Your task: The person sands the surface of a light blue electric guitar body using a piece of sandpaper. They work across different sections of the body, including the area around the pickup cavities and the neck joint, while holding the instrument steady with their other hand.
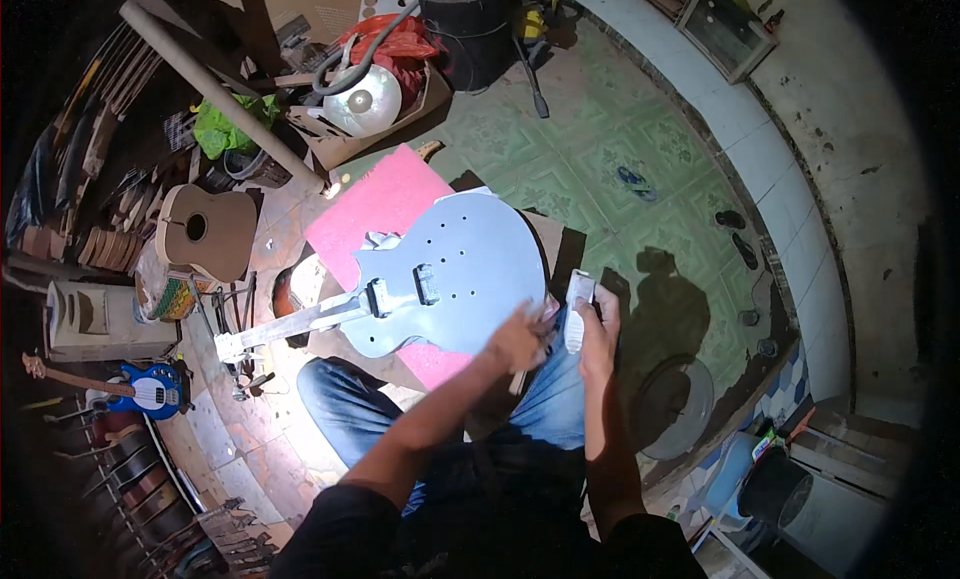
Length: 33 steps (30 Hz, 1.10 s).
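Note:
A pale blue-grey electric guitar body [490, 249] with its neck lies flat in front of me, the neck pointing left. It has two rectangular pickup cavities and several small holes. My left hand [520, 339] is at the body's near right edge; motion smears its fingers, so I cannot tell whether they hold anything. My right hand [598, 337] grips a small white oblong object [575, 324] with a ribbed lower part, held upright just right of the guitar. Its exact kind is unclear.
Under the guitar lies a pink sheet [385, 194]. An unfinished acoustic guitar body [225, 234] and a blue bass guitar [150, 391] stand at left. A cardboard box [430, 109] and black bucket [468, 39] sit at the back. Sandals [636, 184] lie on green tiles; a round clear lid [675, 409] is at right.

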Available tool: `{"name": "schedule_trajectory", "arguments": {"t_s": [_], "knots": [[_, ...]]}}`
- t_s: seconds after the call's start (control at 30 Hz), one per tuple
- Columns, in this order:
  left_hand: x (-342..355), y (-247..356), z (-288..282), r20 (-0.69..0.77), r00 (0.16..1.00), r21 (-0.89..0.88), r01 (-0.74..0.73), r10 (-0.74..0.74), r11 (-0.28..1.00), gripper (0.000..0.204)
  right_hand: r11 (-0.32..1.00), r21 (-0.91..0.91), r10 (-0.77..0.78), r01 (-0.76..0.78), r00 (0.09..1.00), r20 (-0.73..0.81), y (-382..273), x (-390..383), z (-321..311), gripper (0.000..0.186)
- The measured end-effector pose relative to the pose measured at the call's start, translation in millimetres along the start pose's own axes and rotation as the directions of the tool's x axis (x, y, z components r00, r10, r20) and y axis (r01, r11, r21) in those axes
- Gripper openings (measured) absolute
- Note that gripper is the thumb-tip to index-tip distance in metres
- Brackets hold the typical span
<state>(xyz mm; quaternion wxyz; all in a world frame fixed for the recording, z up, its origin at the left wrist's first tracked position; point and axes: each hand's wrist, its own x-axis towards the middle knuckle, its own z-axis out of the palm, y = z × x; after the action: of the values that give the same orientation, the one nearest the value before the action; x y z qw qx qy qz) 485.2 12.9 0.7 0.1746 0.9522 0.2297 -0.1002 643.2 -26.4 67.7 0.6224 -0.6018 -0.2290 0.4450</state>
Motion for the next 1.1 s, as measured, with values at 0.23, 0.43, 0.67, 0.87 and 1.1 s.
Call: {"name": "schedule_trajectory", "arguments": {"t_s": [0.23,0.43,0.67,0.87,1.1], "knots": [[-111.6,47.3,10.3,-0.330,0.615,-0.927,-0.070,-0.716,0.368,0.040,0.958,0.012,0.272,-0.287,0.921,0.279,20.2,-39.1,3.4,0.043],[-185.9,41.4,31.6,-0.086,0.522,-0.980,-0.197,-0.849,-0.022,0.039,0.618,-0.017,0.635,-0.786,0.486,0.600,65.3,-105.9,49.5,0.044],[-221.8,-4.2,30.5,-0.188,0.450,-0.982,-0.091,-0.873,0.165,0.039,0.788,-0.225,0.566,-0.574,0.529,0.633,59.7,-103.3,107.6,0.045],[-256.3,-78.5,27.1,-0.245,0.014,-0.958,0.151,-0.969,0.244,0.041,0.822,-0.471,0.011,0.319,0.819,0.574,71.9,-23.0,166.6,0.042],[-284.7,-162.3,17.9,-0.279,-0.489,-0.876,0.483,-0.827,0.010,0.080,0.113,-0.129,0.076,0.985,0.120,0.990,119.8,15.1,199.6,0.054]]}}
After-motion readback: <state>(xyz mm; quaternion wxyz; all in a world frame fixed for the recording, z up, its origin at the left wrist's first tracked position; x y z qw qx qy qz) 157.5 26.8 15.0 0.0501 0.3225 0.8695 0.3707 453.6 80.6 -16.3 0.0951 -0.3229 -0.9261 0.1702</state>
